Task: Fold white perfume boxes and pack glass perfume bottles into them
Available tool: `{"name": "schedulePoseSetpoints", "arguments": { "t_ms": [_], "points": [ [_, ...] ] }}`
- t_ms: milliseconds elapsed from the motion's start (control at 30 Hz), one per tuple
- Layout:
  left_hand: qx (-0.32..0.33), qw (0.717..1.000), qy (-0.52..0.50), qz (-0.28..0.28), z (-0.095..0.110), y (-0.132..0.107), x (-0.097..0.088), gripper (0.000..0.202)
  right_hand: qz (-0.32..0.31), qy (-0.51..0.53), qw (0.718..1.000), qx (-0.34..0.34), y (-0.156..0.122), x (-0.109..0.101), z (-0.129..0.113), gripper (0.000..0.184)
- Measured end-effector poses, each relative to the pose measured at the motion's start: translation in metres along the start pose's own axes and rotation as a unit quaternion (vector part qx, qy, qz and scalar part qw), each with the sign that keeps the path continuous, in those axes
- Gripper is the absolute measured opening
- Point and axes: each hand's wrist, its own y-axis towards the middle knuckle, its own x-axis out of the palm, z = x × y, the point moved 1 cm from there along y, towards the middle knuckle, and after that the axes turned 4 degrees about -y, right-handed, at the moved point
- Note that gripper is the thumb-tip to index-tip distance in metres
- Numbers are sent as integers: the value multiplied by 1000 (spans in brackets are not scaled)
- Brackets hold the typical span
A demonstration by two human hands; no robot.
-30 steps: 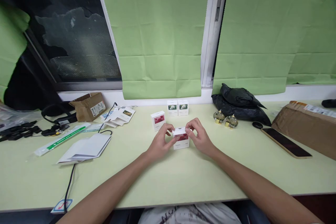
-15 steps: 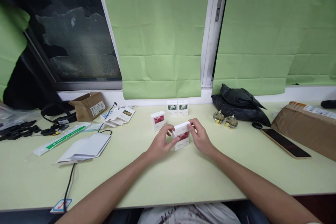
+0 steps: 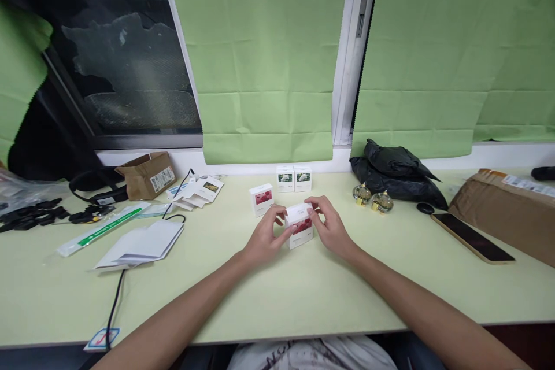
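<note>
A small white box with a red flower picture stands on the table between my hands. My left hand grips its left side, thumb across the front and fingers behind the top edge. At the upper right corner, my right hand pinches the box's top with thumb and fingers. Its top flap looks slightly raised toward me. Just behind and to the left stands a similar white box with a red picture. Farther back, two white boxes with white-flower pictures stand side by side.
Two gold-and-glass bottles sit right, near a black plastic bag, a phone and a brown parcel. On the left lie folded white cartons, a cable, a green-striped plastic sleeve and an open cardboard box.
The top of the held box now shows more of its upper face, tilted toward me. My right fingers have shifted slightly left along its top; my left hand is almost still.
</note>
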Motion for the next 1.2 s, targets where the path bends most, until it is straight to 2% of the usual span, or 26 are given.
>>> {"name": "schedulePoseSetpoints", "arguments": {
  "t_ms": [333, 400, 500, 667, 767, 933, 1200],
  "points": [
    [-46, 998, -35, 14, -8, -3, 3, 40, -15, 31, 999, 17, 2, -2, -2, 19],
    [-67, 997, -46, -10, -6, -3, 3, 42, -18, 45, 998, 27, 3, -2, 0, 20],
    [-109, 989, -64, -74, 0, -2, 4, 47, -32, 64, 997, 33, 3, -3, 3, 25],
    [-133, 971, -128, -151, 10, -2, 5, 74, -44, 90, 994, 33, 4, -3, 3, 31],
    [-147, 957, -180, -173, 9, -1, 8, 83, -44, 95, 994, 25, 5, -4, 1, 30],
    [-151, 936, -259, -184, 4, 2, 12, 83, -63, 112, 991, 24, 6, -7, -2, 31],
    [-144, 956, -199, -158, 12, -4, 12, 68, -78, 118, 990, 9, 3, -5, -12, 28]
  ]
}}
